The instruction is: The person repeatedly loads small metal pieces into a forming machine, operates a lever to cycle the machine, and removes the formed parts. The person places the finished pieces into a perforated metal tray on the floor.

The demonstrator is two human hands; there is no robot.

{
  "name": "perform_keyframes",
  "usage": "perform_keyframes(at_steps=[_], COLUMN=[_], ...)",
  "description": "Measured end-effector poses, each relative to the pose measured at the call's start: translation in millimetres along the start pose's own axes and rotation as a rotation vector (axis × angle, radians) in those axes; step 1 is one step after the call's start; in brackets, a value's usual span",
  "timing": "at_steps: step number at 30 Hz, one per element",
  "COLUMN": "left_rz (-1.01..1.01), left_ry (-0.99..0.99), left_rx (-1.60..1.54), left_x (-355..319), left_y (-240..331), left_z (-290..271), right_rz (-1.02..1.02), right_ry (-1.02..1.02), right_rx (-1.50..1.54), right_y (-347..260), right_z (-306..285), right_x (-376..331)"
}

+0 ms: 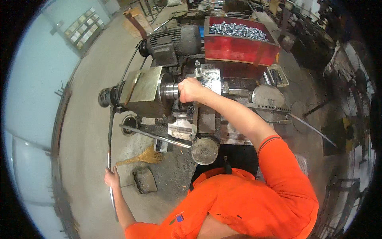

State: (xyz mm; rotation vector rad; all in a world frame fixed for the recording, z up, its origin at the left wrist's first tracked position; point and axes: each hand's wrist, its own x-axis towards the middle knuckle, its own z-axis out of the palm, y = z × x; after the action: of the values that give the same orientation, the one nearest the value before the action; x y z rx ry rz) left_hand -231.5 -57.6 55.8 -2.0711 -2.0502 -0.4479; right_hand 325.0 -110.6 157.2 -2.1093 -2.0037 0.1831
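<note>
Head view: a person in an orange shirt bends over a dirty grey metal machine (187, 103) in the middle of the frame.
Left hand: the left hand (112, 178) sits at the lower left of the frame, curled around a long thin dark metal bar (109, 139).
Bar place: the bar runs from the lower left up to the left end of the machine, near a round black end piece (105, 96).
Right hand: the right hand (190, 89) is in the upper middle, clenched on something at the shiny round steel chuck (170, 91). What it grips is hidden.
How the bar will handle: it looks stiff, hard and a bit heavy. It is smooth, so it may slip. Being so long, the far end may sway or droop.
Where to hold: low down, with the fingers wrapped all the way round, looks like a good grip.
Near things: a red box full of small shiny metal pieces (238, 40) sits at the top, behind the machine.
More near things: a straw broom (145, 156) lies on the grey floor (91, 119), and a round grey hand wheel (204, 151) sits at the machine's front.
</note>
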Motion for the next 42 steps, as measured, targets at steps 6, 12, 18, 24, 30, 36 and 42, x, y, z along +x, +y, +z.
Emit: perform_keyframes(at_steps=[6, 12, 18, 24, 30, 36, 42], left_rz=[-0.185, -0.243, -0.202, 0.089, -0.003, -0.146, -0.231], left_ry=[-0.149, -0.126, -0.17, -0.473, -0.583, -0.695, -0.964], left_rx=[0.069, 0.016, -0.137, -0.41, -0.901, -1.022, -1.136], left_x=[40, -55, -59, -5, 31, 34, 46], left_y=[2, 108, 97, 74, 92, 69, 68], left_z=[-8, -41, -38, -27, 1, 11, 29], right_rz=[-0.071, -0.079, 0.073, 0.288, -0.014, 0.613, 1.785], right_ry=[0.001, -0.016, 0.031, 0.441, 0.837, 0.702, 0.148], right_rx=[-0.025, -0.028, -0.046, 0.114, 0.153, 0.361, -0.187], right_y=[2, 2, 9, 119, 132, 152, 137], right_z=[6, 3, -35, -120, -95, 34, 160], right_x=[10, 7, -24, -51, -136, -388, -726])
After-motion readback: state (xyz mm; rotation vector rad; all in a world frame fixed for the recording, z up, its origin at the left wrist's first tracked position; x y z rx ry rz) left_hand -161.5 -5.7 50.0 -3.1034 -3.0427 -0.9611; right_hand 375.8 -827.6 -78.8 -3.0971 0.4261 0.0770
